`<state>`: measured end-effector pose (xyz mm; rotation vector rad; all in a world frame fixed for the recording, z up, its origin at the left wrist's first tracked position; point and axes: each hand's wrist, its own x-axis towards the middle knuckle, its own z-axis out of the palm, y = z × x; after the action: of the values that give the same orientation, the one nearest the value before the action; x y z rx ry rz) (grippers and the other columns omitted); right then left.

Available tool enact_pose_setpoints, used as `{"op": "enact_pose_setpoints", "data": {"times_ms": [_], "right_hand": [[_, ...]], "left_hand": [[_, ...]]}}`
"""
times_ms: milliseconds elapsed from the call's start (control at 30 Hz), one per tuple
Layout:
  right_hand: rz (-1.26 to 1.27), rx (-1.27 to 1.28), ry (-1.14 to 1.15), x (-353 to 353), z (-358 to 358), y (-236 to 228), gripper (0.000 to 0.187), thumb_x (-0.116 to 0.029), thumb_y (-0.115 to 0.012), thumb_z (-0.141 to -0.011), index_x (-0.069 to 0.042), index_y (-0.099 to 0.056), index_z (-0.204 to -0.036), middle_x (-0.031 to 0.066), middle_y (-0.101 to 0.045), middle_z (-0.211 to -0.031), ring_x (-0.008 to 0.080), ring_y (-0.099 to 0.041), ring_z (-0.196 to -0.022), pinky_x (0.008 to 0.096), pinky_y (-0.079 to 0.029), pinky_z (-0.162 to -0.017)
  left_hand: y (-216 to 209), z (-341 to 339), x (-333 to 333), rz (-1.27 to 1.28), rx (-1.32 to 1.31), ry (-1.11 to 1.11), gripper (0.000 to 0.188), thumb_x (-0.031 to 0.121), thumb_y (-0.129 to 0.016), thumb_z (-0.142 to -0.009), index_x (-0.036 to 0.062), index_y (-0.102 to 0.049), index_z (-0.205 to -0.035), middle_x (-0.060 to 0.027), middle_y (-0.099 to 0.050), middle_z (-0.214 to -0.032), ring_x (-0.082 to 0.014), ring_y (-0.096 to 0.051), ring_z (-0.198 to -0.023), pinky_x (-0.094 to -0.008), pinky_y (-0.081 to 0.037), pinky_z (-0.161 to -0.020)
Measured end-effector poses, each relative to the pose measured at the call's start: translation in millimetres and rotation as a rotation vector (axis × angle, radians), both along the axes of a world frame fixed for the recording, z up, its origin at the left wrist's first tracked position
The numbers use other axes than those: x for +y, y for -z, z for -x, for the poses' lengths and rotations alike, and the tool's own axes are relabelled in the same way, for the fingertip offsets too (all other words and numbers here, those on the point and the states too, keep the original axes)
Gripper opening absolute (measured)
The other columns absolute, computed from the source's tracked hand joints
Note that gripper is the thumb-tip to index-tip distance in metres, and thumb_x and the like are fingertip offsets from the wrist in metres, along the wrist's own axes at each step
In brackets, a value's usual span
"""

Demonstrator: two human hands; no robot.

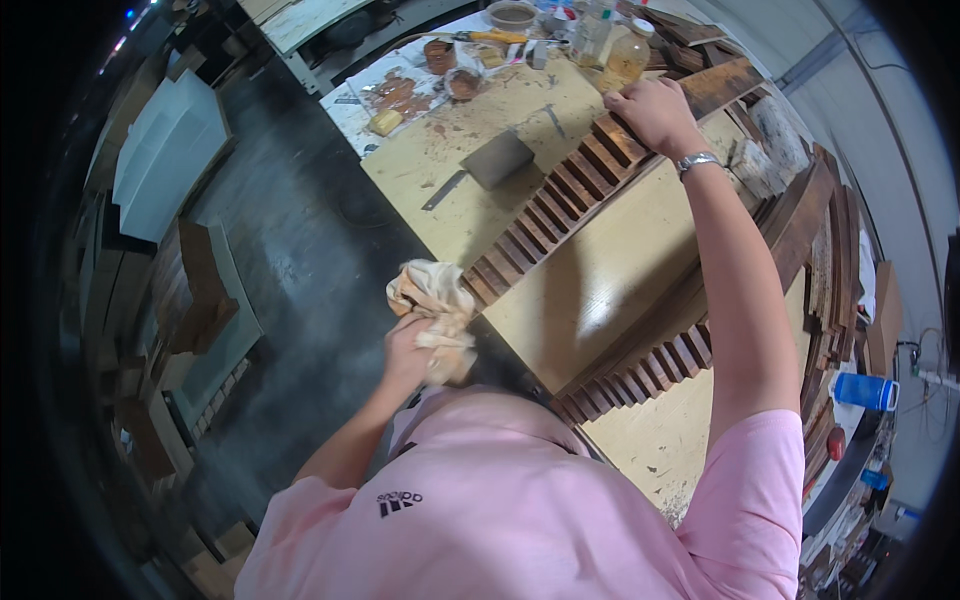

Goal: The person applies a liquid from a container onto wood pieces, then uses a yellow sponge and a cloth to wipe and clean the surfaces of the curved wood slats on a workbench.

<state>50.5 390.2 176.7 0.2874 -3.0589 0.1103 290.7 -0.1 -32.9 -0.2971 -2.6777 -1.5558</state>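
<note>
My left hand point(405, 352) is closed round a crumpled, stained cream rag point(432, 287) at the near end of a notched wooden board point(545, 217). A row of evenly spaced slots runs along this brown board, which lies diagonally across the table. Further up it, my right hand point(655, 112) grips the board from above, near where the slots give way to a plain end. The fingertips of that hand are partly hidden. A second notched board point(640, 378) lies nearer my body, under my right forearm.
On the pale tabletop point(430, 170) lie a grey block point(497, 158) and a flat metal blade point(444, 190). Jars, a clear bottle point(628, 55), a bowl point(511, 14) and a yellow-handled tool point(497, 36) stand at the far end. Stacked wooden strips point(825, 230) line the right side.
</note>
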Motion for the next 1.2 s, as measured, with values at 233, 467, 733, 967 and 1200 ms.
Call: {"op": "enact_pose_setpoints", "data": {"times_ms": [233, 467, 733, 967, 1200], "right_hand": [[0.812, 0.298, 0.002, 51.1, -25.8, -18.6, 0.05, -0.043, -0.047, -0.107, -0.001, -0.067, -0.127, 0.0133, -0.062, -0.133, 0.0231, -0.057, -0.123, 0.0336, -0.039, -0.109], [0.293, 0.071, 0.206, 131.5, -176.7, -10.1, 0.051, -0.047, -0.055, -0.102, 0.0, -0.073, -0.114, 0.0146, -0.066, -0.13, 0.0302, -0.052, -0.129, 0.0407, -0.04, -0.11], [0.041, 0.138, 0.142, 141.4, -219.4, 9.7, 0.034, -0.039, -0.06, -0.092, -0.011, -0.076, -0.099, 0.0064, -0.067, -0.107, 0.0278, -0.052, -0.122, 0.0528, -0.024, -0.12], [0.071, 0.104, 0.179, 129.0, -213.3, 11.8, 0.039, -0.042, -0.054, -0.093, -0.011, -0.078, -0.096, 0.0075, -0.073, -0.105, 0.0279, -0.056, -0.115, 0.0504, -0.026, -0.119], [0.11, 0.056, 0.293, 123.4, -217.0, 1.5, 0.049, -0.046, -0.05, -0.095, -0.009, -0.082, -0.09, 0.0117, -0.073, -0.101, 0.0291, -0.056, -0.119, 0.0489, -0.025, -0.12]], "left_hand": [[-84.8, 12.2, 28.5, -0.588, -0.598, 0.086, 0.018, -0.01, -0.073, -0.074, -0.0032, -0.07, -0.091, -0.0053, -0.065, -0.09, -0.011, -0.063, -0.087, -0.0291, -0.05, -0.075], [-125.5, 41.9, 86.1, -0.85, -0.755, 0.568, 0.046, 0.0, -0.073, -0.081, -0.0069, -0.062, -0.125, -0.0076, -0.066, -0.111, -0.0126, -0.064, -0.094, -0.0273, -0.051, -0.08], [-222.8, 55.0, 195.6, -0.725, -0.001, 0.951, 0.04, 0.018, -0.071, -0.088, -0.0027, -0.062, -0.121, -0.0158, -0.065, -0.123, -0.025, -0.064, -0.11, -0.0356, -0.05, -0.094], [-119.9, -22.4, 289.0, -0.041, 0.68, 0.726, 0.028, 0.014, -0.07, -0.078, 0.0094, -0.076, -0.105, -0.0075, -0.071, -0.115, -0.0319, -0.06, -0.113, -0.0453, -0.044, -0.1], [-74.1, -54.8, 165.2, -0.116, 0.118, 0.27, 0.019, 0.013, -0.074, -0.08, 0.0058, -0.078, -0.097, -0.0088, -0.072, -0.099, -0.0263, -0.064, -0.099, -0.0373, -0.048, -0.09]]}}
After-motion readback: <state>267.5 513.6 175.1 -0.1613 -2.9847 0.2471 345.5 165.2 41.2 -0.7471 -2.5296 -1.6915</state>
